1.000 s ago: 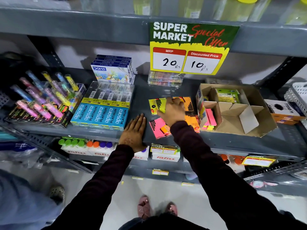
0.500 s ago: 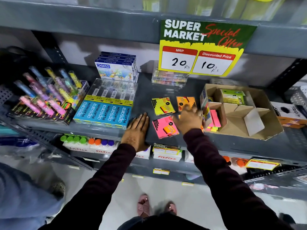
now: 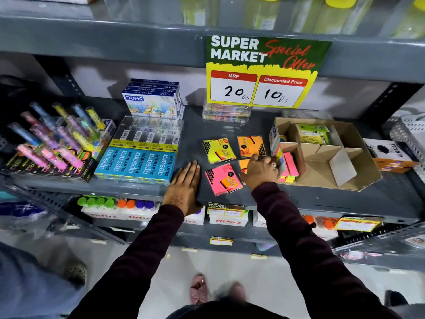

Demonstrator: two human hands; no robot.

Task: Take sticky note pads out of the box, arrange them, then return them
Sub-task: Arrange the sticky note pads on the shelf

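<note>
Three wrapped sticky note pads lie flat on the grey shelf (image 3: pixel 322 199): a yellow pad (image 3: pixel 219 150) at the back, an orange pad (image 3: pixel 251 146) to its right and a pink pad (image 3: pixel 223 179) in front. A second orange pad (image 3: pixel 243 166) is mostly hidden under my right hand (image 3: pixel 259 170), whose bent fingers press on it just left of the box. The open cardboard box (image 3: pixel 358 157) has dividers; pink and yellow pads (image 3: pixel 290 169) stand in its front left compartment and a green pack (image 3: pixel 312 133) sits at its back. My left hand (image 3: pixel 185 187) rests flat on the shelf, left of the pink pad.
Blue Apsara pencil boxes (image 3: pixel 135 164) lie just left of my left hand, with Doms boxes (image 3: pixel 153 102) behind them and a highlighter display (image 3: pixel 55 146) at far left. A price sign (image 3: pixel 264 72) hangs from the shelf above. More boxes (image 3: pixel 391 155) stand right of the cardboard box.
My right hand has come off the yellow and orange pads at the back and moved forward and right onto the second orange pad. The pads now lie spread apart. My left hand stayed put.
</note>
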